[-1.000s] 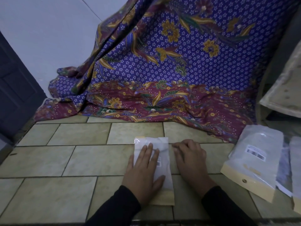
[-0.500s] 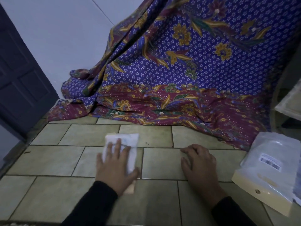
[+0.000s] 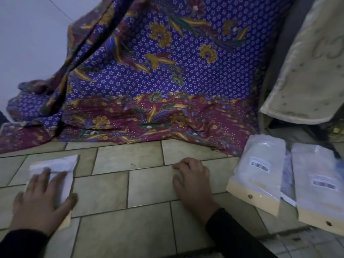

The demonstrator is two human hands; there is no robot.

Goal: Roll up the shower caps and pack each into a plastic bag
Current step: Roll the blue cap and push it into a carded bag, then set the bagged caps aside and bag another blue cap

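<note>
A flat white packed plastic bag lies on the tiled floor at the left. My left hand presses flat on its near half with fingers spread, covering much of it. My right hand rests on the bare tiles in the middle, fingers curled under, holding nothing. Two more packed bags with barcode labels and cream header strips lie at the right: one bag and a second bag partly overlapping a clear sheet between them.
A purple and maroon floral cloth hangs down and pools on the floor behind the work spot. A cream padded edge juts in at the upper right. Pale wall is at the upper left.
My left hand has slid the packed bag from the middle of the floor out to the left. My right hand has stayed on the tiles. A second bag at the right has come into view.
</note>
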